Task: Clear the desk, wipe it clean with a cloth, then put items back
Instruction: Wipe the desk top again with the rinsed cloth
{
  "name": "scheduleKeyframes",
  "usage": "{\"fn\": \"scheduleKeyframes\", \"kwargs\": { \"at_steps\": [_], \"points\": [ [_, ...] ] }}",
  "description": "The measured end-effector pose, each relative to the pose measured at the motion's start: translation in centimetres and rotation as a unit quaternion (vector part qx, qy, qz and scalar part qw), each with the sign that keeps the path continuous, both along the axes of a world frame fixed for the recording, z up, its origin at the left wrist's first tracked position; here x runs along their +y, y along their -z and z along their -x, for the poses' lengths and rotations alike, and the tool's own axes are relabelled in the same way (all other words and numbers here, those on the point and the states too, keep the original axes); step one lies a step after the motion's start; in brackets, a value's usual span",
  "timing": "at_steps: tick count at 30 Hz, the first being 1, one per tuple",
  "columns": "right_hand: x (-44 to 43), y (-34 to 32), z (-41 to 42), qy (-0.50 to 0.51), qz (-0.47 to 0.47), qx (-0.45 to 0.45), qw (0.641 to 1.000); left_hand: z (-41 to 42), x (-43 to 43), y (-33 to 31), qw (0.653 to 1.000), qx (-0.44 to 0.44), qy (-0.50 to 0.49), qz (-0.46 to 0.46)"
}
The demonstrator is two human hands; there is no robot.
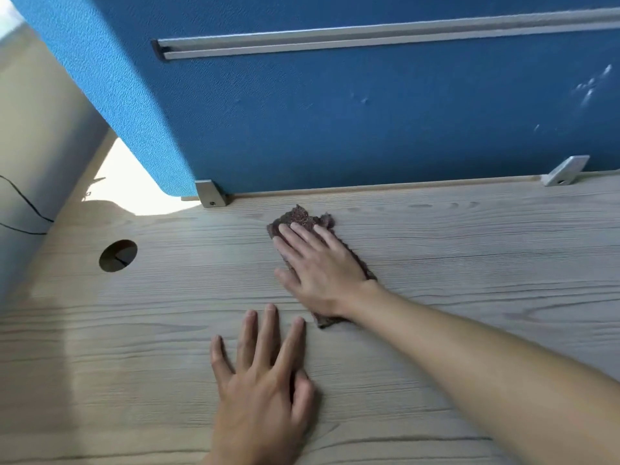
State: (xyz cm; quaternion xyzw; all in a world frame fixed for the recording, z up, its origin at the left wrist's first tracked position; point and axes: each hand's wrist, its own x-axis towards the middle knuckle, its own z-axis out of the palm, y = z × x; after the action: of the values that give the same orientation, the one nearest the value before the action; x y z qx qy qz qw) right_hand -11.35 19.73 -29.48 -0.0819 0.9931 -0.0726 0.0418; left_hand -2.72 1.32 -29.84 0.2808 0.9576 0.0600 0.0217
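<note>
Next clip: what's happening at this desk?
A person is wiping the desk. The right hand presses flat on a dark cloth near the back edge, just in front of the blue partition. The left hand rests flat on the bare wood nearer the person, fingers spread, holding nothing. No desk items are in view on the stretch shown, only the cable hole at the left, so the wiping step appears to be under way.

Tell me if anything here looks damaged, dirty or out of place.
Pale smudges mark the blue partition at upper right, odd against its plain fabric. Nothing else stands out: the right hand presses the cloth flat on the desk.
</note>
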Motion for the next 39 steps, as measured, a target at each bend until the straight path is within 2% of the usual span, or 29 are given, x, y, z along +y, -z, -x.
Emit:
{"fn": "scheduleKeyframes", "kwargs": {
  "at_steps": [2, 5, 8, 9, 10, 12, 14, 15, 16, 18, 20, 21, 22, 23, 26, 28, 30, 32, 34, 35, 37, 39],
  "points": [
    [3.5, -0.3, 0.3, -0.008, -0.004, 0.015, 1.000, 0.0, -0.1, 0.0, 1.000, 0.003, 0.003, -0.003],
    [11.0, 0.4, 0.4, 0.156, -0.029, 0.019, 0.987, 0.0, -0.1, 0.1, 1.000, 0.007, 0.005, -0.008],
    [9.2, 0.8, 0.4, 0.282, -0.039, 0.015, 0.959, 0.1, -0.2, 0.3, 1.000, 0.003, 0.001, -0.018],
    [6.4, 0.9, 0.0, 0.274, -0.040, 0.019, 0.961, 0.1, -0.3, 0.3, 1.000, -0.002, -0.001, -0.023],
    [3.3, 1.0, -0.9, 0.224, -0.030, 0.032, 0.974, 0.2, -0.3, 0.4, 1.000, -0.006, -0.001, -0.029],
    [-1.4, 1.2, -3.8, 0.043, -0.005, 0.039, 0.998, 0.1, -0.5, 0.5, 0.999, -0.008, -0.001, -0.047],
    [-0.6, 0.5, -5.0, -0.087, -0.003, 0.018, 0.996, 0.2, -0.6, 0.6, 0.997, -0.009, -0.006, -0.078],
    [1.5, 0.3, -4.5, -0.098, -0.004, 0.021, 0.995, 0.2, -0.6, 0.6, 0.996, -0.008, -0.008, -0.089],
    [3.9, 0.4, -3.6, -0.068, -0.009, 0.028, 0.997, 0.3, -0.6, 0.7, 0.995, -0.007, -0.011, -0.097],
    [8.6, 0.6, -1.9, 0.085, -0.034, 0.039, 0.995, 0.2, -0.6, 0.7, 0.994, -0.008, -0.018, -0.105],
    [9.9, 0.9, -1.1, 0.235, -0.043, 0.018, 0.971, 0.2, -0.6, 0.7, 0.993, -0.011, -0.022, -0.115],
    [8.3, 1.0, -1.3, 0.269, -0.048, 0.022, 0.962, 0.2, -0.7, 0.7, 0.993, -0.012, -0.024, -0.116],
    [5.9, 1.2, -2.2, 0.267, -0.056, 0.036, 0.961, 0.2, -0.7, 0.7, 0.993, -0.015, -0.025, -0.117],
    [3.1, 1.4, -3.6, 0.222, -0.052, 0.056, 0.972, 0.2, -0.8, 0.7, 0.992, -0.020, -0.026, -0.118],
    [-2.7, 1.7, -9.6, -0.031, -0.024, 0.074, 0.996, 0.2, -0.8, 0.6, 0.992, -0.030, -0.032, -0.122],
    [-0.4, 1.2, -9.6, -0.112, -0.015, 0.040, 0.993, 0.0, -0.8, 0.6, 0.991, -0.027, -0.032, -0.124],
    [4.1, 1.5, -7.7, -0.030, -0.016, 0.062, 0.998, 0.1, -0.8, 0.6, 0.991, -0.023, -0.034, -0.130],
    [8.3, 1.2, -6.4, 0.129, -0.034, 0.050, 0.990, 0.2, -0.8, 0.5, 0.990, -0.032, -0.041, -0.135],
    [8.3, 1.3, -6.6, 0.240, -0.052, 0.033, 0.969, 0.2, -0.8, 0.5, 0.989, -0.032, -0.044, -0.140],
    [6.2, 1.3, -7.2, 0.253, -0.064, 0.042, 0.964, 0.2, -0.7, 0.5, 0.988, -0.032, -0.047, -0.143],
    [0.4, 1.4, -10.0, 0.179, -0.054, 0.079, 0.979, 0.2, -0.7, 0.5, 0.987, -0.029, -0.049, -0.152],
    [-4.4, 1.4, -14.2, 0.009, -0.015, 0.077, 0.997, 0.1, -0.7, 0.4, 0.984, -0.025, -0.050, -0.170]
  ]
}}
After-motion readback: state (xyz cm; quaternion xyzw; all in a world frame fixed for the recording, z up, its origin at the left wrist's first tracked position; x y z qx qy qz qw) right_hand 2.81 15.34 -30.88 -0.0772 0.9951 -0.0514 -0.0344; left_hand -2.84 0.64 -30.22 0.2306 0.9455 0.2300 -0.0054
